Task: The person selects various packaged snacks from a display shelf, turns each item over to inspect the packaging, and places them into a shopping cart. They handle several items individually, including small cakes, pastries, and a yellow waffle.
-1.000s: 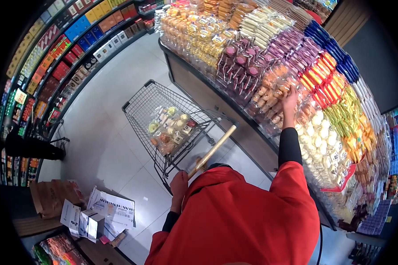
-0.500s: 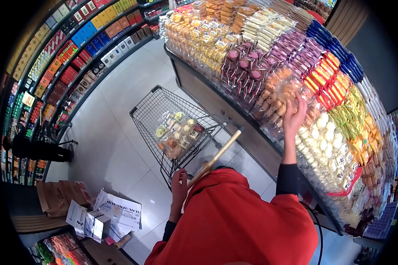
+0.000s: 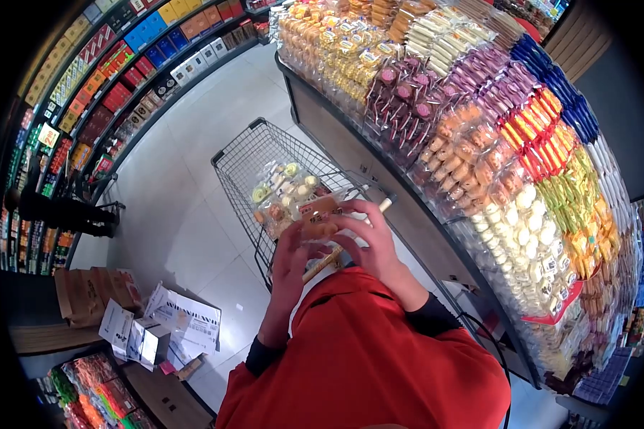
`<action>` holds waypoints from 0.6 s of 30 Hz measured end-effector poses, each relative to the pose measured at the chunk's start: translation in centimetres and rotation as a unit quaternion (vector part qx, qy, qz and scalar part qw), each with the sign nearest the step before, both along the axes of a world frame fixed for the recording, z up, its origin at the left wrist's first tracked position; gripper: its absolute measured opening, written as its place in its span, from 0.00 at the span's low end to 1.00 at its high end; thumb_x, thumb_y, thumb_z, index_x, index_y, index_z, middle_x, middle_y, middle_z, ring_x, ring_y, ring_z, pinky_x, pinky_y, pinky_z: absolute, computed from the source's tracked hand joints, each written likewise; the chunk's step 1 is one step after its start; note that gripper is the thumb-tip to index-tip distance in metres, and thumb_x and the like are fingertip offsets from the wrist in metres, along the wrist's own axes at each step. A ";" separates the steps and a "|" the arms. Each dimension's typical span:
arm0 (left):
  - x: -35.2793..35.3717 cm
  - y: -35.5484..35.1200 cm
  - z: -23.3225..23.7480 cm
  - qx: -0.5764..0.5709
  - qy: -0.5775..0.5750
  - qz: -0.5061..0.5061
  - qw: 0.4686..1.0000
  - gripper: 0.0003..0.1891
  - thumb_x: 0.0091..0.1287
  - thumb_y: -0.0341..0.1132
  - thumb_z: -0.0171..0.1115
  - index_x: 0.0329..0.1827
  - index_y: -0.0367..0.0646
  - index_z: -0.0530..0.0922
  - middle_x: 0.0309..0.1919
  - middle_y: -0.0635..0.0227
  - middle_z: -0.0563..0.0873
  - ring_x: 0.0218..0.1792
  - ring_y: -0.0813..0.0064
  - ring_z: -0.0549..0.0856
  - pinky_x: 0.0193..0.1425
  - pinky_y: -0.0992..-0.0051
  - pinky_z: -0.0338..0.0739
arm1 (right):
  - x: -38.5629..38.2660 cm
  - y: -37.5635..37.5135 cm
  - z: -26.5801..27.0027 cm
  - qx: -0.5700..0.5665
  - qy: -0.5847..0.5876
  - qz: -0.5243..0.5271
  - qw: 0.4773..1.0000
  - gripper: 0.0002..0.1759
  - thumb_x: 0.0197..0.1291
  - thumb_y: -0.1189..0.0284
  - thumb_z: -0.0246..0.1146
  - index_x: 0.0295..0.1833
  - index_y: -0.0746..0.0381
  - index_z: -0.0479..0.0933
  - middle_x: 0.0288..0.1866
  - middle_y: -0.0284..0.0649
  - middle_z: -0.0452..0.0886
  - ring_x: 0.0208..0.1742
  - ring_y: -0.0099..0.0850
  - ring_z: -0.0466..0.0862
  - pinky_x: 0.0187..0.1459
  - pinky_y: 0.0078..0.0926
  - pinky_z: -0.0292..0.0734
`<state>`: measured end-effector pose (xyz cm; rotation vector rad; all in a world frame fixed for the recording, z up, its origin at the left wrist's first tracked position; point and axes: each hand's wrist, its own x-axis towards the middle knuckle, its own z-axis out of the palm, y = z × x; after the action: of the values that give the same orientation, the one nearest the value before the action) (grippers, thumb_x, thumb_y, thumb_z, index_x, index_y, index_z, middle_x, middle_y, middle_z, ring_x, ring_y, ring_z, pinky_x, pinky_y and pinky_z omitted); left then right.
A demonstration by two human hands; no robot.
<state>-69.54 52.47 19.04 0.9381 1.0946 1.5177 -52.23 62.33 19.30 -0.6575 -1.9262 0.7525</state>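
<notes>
A clear plastic package of orange-brown food [image 3: 318, 217] is held between my two hands, above the handle end of the wire cart. My left hand [image 3: 290, 254] grips its left side and my right hand [image 3: 371, 239] grips its right side. Beneath and beyond them stands the shopping cart [image 3: 237, 154] with several packaged foods [image 3: 283, 187] inside. The cart's pale handle [image 3: 322, 264] runs below my hands and is partly hidden by them. To the right, similar orange-brown packages [image 3: 454, 161] lie on the display.
The long display counter [image 3: 379, 168] with piled snacks runs along the right. Curved shelves [image 3: 114, 86] of boxes line the left, with a person in dark clothes [image 3: 68, 213] beside them. Brown bags [image 3: 96, 294] and a white carton [image 3: 139, 342] sit at the lower left.
My right hand has moved from the display to above the cart, bringing a package. My left hand has risen from near the cart handle and now holds the package too.
</notes>
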 end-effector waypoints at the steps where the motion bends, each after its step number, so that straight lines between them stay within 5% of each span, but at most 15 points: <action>1: 0.2 -0.1 -0.2 -0.002 0.000 0.005 1.000 0.27 0.82 0.45 0.51 0.75 0.34 0.67 0.59 0.56 0.83 0.52 0.66 0.87 0.58 0.68 0.81 | -0.3 -0.4 0.3 0.004 -0.009 0.011 1.000 0.27 0.51 0.80 0.75 0.60 0.58 0.83 0.61 0.45 0.78 0.61 0.43 0.80 0.62 0.37 0.76; 4: 0.1 -0.9 -1.1 -0.050 0.039 0.069 0.996 0.23 0.81 0.36 0.54 0.74 0.33 0.66 0.57 0.57 0.84 0.52 0.68 0.87 0.58 0.68 0.81 | -0.3 -0.6 0.1 0.003 -0.041 0.053 0.998 0.31 0.47 0.81 0.78 0.61 0.58 0.83 0.64 0.46 0.74 0.63 0.42 0.79 0.64 0.37 0.76; 7: -0.4 -1.9 -1.9 -0.070 0.010 0.083 0.994 0.22 0.79 0.28 0.55 0.73 0.33 0.66 0.55 0.58 0.85 0.51 0.71 0.87 0.58 0.69 0.82 | 0.1 -0.6 -0.1 -0.067 -0.006 0.094 0.993 0.43 0.45 0.85 0.75 0.71 0.60 0.72 0.66 0.46 0.72 0.64 0.42 0.78 0.66 0.38 0.73; 12: -0.3 -3.3 -1.3 -0.068 -0.020 0.075 0.995 0.23 0.77 0.25 0.58 0.72 0.32 0.65 0.56 0.56 0.84 0.56 0.69 0.85 0.62 0.68 0.81 | 0.0 -1.3 -0.1 -0.249 -0.008 0.135 0.959 0.45 0.49 0.88 0.72 0.75 0.61 0.67 0.69 0.44 0.73 0.68 0.38 0.76 0.69 0.35 0.71; 14: -0.5 -3.5 -1.4 -0.051 -0.016 0.071 0.996 0.23 0.75 0.24 0.59 0.72 0.33 0.65 0.59 0.55 0.82 0.57 0.68 0.85 0.64 0.67 0.80 | -0.4 -2.2 -0.1 -0.347 0.037 0.167 0.922 0.39 0.60 0.80 0.72 0.75 0.64 0.65 0.68 0.46 0.76 0.69 0.38 0.77 0.68 0.36 0.73; 18: -0.7 -3.9 -1.4 -0.005 0.029 0.089 0.996 0.26 0.72 0.21 0.61 0.72 0.36 0.66 0.63 0.58 0.79 0.63 0.67 0.81 0.69 0.64 0.76 | -0.6 -2.3 0.1 -0.299 0.041 0.191 0.934 0.38 0.63 0.80 0.71 0.76 0.66 0.63 0.68 0.45 0.77 0.69 0.36 0.77 0.68 0.35 0.73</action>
<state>-70.20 48.54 17.65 0.9018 1.2540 1.6349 -52.86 60.06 19.43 -0.5955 -1.7622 1.6264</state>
